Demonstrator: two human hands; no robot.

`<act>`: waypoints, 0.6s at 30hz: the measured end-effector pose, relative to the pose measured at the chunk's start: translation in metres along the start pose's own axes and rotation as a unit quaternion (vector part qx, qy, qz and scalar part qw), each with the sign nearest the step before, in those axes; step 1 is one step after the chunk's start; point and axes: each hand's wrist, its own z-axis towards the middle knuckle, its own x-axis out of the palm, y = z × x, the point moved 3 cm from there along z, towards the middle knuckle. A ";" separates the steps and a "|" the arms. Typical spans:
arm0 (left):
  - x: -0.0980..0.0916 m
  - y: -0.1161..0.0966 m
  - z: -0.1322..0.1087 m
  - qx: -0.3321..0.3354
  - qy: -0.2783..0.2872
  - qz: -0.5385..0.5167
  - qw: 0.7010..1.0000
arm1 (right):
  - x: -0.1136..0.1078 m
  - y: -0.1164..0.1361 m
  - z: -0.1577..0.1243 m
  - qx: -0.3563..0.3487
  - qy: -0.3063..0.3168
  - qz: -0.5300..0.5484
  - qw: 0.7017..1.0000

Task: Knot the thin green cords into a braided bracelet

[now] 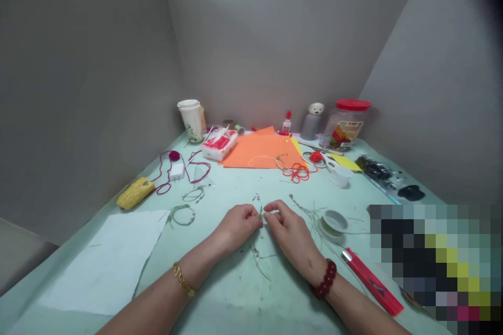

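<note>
My left hand [241,221] is closed in a pinch on a thin green cord [257,254], whose loose ends trail down onto the table. Close beside it, my right hand [283,222] has its thumb and index finger together at the same cord; the fingertips hide the exact spot. Tiny dark bits [256,197] lie just beyond my fingers. Right of my right hand are a bundle of green cords [310,212] and a spool of green thread [334,223]. Two knotted green cord loops, a nearer one [181,215] and a farther one [193,194], rest on the left.
A red box cutter [373,282] lies at right front, white paper [106,261] at left. Farther back are orange sheets [257,149], a tissue pack [220,144], red cord [296,172], a white cup [191,121], a glue bottle [286,123] and a red-lidded jar [346,124].
</note>
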 end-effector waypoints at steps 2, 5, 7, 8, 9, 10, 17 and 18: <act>0.001 0.002 0.001 0.011 0.004 0.003 1.000 | 0.002 -0.002 0.003 -0.012 -0.004 -0.015 1.000; 0.001 0.005 0.002 0.022 0.001 0.017 1.000 | 0.005 -0.005 0.008 -0.015 -0.003 -0.048 0.999; 0.001 0.005 0.002 0.022 -0.003 0.023 0.999 | 0.005 -0.006 0.008 -0.018 -0.008 -0.056 0.998; 0.001 0.004 0.002 0.021 -0.003 0.023 1.000 | 0.005 -0.006 0.008 -0.020 -0.011 -0.057 0.998; 0.001 0.003 0.001 0.019 -0.002 0.022 1.000 | 0.004 -0.006 0.007 -0.022 -0.014 -0.057 0.998; 0.001 0.002 0.001 0.018 0.000 0.021 1.000 | 0.003 -0.006 0.006 -0.019 -0.015 -0.056 0.998; 0.000 0.000 -0.001 0.032 -0.003 0.048 0.998 | -0.002 -0.007 0.001 0.001 -0.021 -0.036 0.999; 0.000 0.001 -0.001 0.037 -0.006 0.057 0.998 | -0.002 -0.007 0.001 0.004 -0.027 -0.033 0.999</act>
